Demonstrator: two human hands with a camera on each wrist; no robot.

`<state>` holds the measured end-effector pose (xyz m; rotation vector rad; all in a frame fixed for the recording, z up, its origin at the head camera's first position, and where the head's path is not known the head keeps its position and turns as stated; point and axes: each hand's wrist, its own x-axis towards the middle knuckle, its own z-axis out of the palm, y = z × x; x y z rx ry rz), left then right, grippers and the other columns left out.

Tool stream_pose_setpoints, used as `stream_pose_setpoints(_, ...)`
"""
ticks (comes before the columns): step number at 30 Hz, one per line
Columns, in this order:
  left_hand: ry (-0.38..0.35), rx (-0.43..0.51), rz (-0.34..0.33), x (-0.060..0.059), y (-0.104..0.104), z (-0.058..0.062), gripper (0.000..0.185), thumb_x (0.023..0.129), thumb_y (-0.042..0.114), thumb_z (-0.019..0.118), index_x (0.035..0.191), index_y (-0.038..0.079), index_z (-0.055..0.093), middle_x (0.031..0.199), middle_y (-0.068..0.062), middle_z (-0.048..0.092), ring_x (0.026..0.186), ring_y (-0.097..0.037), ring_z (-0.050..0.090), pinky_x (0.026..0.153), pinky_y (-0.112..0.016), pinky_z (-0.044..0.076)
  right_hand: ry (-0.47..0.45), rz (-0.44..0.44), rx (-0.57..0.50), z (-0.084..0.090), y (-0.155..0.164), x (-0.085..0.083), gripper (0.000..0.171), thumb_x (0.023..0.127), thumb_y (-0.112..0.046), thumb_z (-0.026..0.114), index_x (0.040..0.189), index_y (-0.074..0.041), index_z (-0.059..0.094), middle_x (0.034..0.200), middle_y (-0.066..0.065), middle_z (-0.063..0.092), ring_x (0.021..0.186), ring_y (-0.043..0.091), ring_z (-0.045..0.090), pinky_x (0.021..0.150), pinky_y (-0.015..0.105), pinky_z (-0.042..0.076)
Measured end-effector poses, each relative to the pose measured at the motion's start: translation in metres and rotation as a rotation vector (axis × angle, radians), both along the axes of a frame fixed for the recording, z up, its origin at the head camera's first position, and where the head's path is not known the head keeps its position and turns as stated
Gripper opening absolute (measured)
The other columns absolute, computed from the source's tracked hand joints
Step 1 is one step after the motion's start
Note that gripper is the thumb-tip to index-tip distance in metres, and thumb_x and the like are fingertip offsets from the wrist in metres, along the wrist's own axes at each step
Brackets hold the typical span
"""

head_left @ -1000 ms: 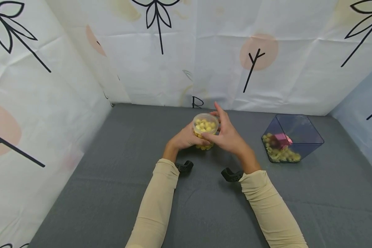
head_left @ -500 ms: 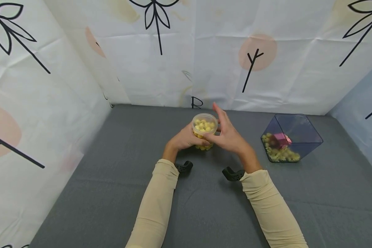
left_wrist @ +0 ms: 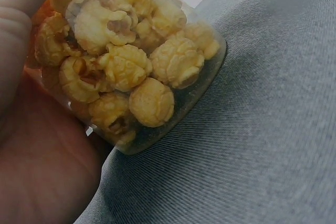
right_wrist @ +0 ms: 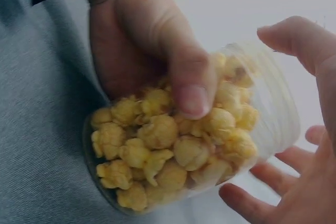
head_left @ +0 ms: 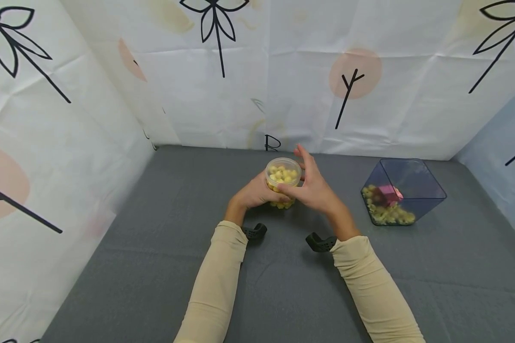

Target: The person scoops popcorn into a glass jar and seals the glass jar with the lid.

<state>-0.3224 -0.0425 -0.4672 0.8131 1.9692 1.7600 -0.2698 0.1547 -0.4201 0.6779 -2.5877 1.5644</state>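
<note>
A clear plastic jar point(head_left: 283, 175) of yellow popcorn point(right_wrist: 157, 153) stands upright on the grey cloth near the back. The left hand point(head_left: 259, 190) grips its side, with the thumb lying across the front in the right wrist view. Around the jar's upper end, the right hand point(head_left: 311, 186) spreads its thumb and fingers; in the right wrist view they look slightly apart from the clear rim point(right_wrist: 281, 106). Whether a lid sits on the jar I cannot tell. The left wrist view shows the jar's base point(left_wrist: 181, 114) at the cloth.
A bluish see-through bin point(head_left: 429, 205) stands to the right, with popcorn and a pink object point(head_left: 390, 194) in it. Grey cloth point(head_left: 154, 267) covers the table. Behind it and at the left hang white printed sheets point(head_left: 300, 95).
</note>
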Motion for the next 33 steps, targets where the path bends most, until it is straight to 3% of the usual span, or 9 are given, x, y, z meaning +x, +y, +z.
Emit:
stream_pose_setpoints(3, -0.014, -0.015, 0.020, 0.0001, 0.0001, 0.0005, 0.085, 0.081, 0.000, 0.082, 0.150, 0.021, 0.036, 0.134, -0.007, 0.056, 0.116, -0.021, 0.059, 0.096, -0.036, 0.053, -0.021, 0.056, -0.054, 0.0014, 0.0033, -0.0002, 0.102, 0.096, -0.018, 0.070, 0.165, -0.018, -0.005, 0.172, 0.006, 0.013, 0.158, 0.033, 0.023, 0.119, 0.061, 0.031)
stream_pose_setpoints(6, -0.010, -0.014, 0.021, -0.0006, -0.0011, 0.0004, 0.086, 0.081, 0.000, 0.082, 0.150, 0.022, 0.035, 0.134, -0.007, 0.055, 0.115, -0.022, 0.058, 0.096, -0.036, 0.053, -0.020, 0.064, -0.049, 0.0035, 0.0025, 0.0001, 0.102, 0.096, -0.019, 0.071, 0.165, -0.018, -0.003, 0.169, 0.012, 0.021, 0.153, 0.035, 0.032, 0.117, 0.060, 0.035)
stream_pose_setpoints(10, 0.017, -0.013, 0.005, -0.0025, -0.0012, -0.0011, 0.087, 0.081, 0.001, 0.081, 0.152, 0.022, 0.034, 0.137, -0.007, 0.054, 0.117, -0.022, 0.057, 0.097, -0.037, 0.053, -0.017, -0.005, 0.002, 0.0041, -0.0009, 0.0013, 0.106, 0.092, -0.029, 0.077, 0.166, -0.023, 0.000, 0.158, 0.019, 0.029, 0.136, 0.035, 0.045, 0.104, 0.054, 0.046)
stream_pose_setpoints(13, 0.016, -0.008, -0.003, -0.0032, -0.0006, -0.0022, 0.089, 0.082, 0.001, 0.081, 0.153, 0.021, 0.032, 0.139, -0.007, 0.052, 0.119, -0.022, 0.057, 0.098, -0.037, 0.053, -0.016, -0.017, 0.015, 0.0029, -0.0011, 0.0014, 0.107, 0.091, -0.031, 0.077, 0.166, -0.024, 0.000, 0.157, 0.019, 0.024, 0.136, 0.036, 0.043, 0.103, 0.054, 0.046)
stream_pose_setpoints(18, 0.006, -0.011, 0.000, -0.0028, 0.0001, -0.0015, 0.091, 0.080, 0.003, 0.082, 0.154, 0.022, 0.032, 0.140, -0.006, 0.052, 0.117, -0.022, 0.058, 0.098, -0.037, 0.053, -0.041, 0.075, -0.073, 0.0022, 0.0015, 0.0005, 0.102, 0.095, -0.018, 0.070, 0.165, -0.021, -0.005, 0.170, 0.012, 0.016, 0.153, 0.037, 0.030, 0.115, 0.060, 0.037)
stream_pose_setpoints(20, 0.006, -0.004, -0.008, -0.0029, 0.0008, -0.0013, 0.092, 0.080, 0.003, 0.083, 0.153, 0.023, 0.032, 0.139, -0.006, 0.052, 0.117, -0.022, 0.058, 0.097, -0.037, 0.053, -0.047, 0.085, -0.086, 0.0022, 0.0021, 0.0004, 0.101, 0.096, -0.016, 0.069, 0.165, -0.021, -0.005, 0.170, 0.011, 0.018, 0.152, 0.037, 0.033, 0.115, 0.061, 0.037)
stream_pose_setpoints(25, 0.001, 0.027, -0.027, -0.0032, 0.0014, -0.0006, 0.089, 0.081, 0.001, 0.081, 0.153, 0.022, 0.033, 0.138, -0.008, 0.053, 0.117, -0.023, 0.057, 0.096, -0.038, 0.054, -0.028, 0.007, -0.039, 0.0019, -0.0006, 0.0002, 0.105, 0.093, -0.026, 0.075, 0.165, -0.024, 0.000, 0.161, 0.016, 0.027, 0.137, 0.036, 0.046, 0.106, 0.056, 0.044)
stream_pose_setpoints(30, 0.015, 0.027, -0.018, -0.0045, 0.0003, -0.0027, 0.090, 0.081, -0.002, 0.081, 0.153, 0.022, 0.033, 0.138, -0.008, 0.052, 0.118, -0.022, 0.056, 0.097, -0.037, 0.053, 0.005, -0.078, 0.040, 0.0007, -0.0051, 0.0004, 0.108, 0.089, -0.035, 0.079, 0.166, -0.023, 0.004, 0.150, 0.019, 0.031, 0.122, 0.033, 0.047, 0.099, 0.050, 0.045)
stream_pose_setpoints(33, 0.019, 0.023, -0.018, -0.0047, 0.0014, -0.0038, 0.090, 0.080, -0.001, 0.081, 0.153, 0.022, 0.033, 0.139, -0.008, 0.052, 0.119, -0.022, 0.056, 0.097, -0.038, 0.053, 0.015, -0.071, 0.043, 0.0002, -0.0037, 0.0013, 0.107, 0.089, -0.033, 0.079, 0.166, -0.024, 0.004, 0.154, 0.017, 0.029, 0.128, 0.034, 0.046, 0.101, 0.052, 0.044)
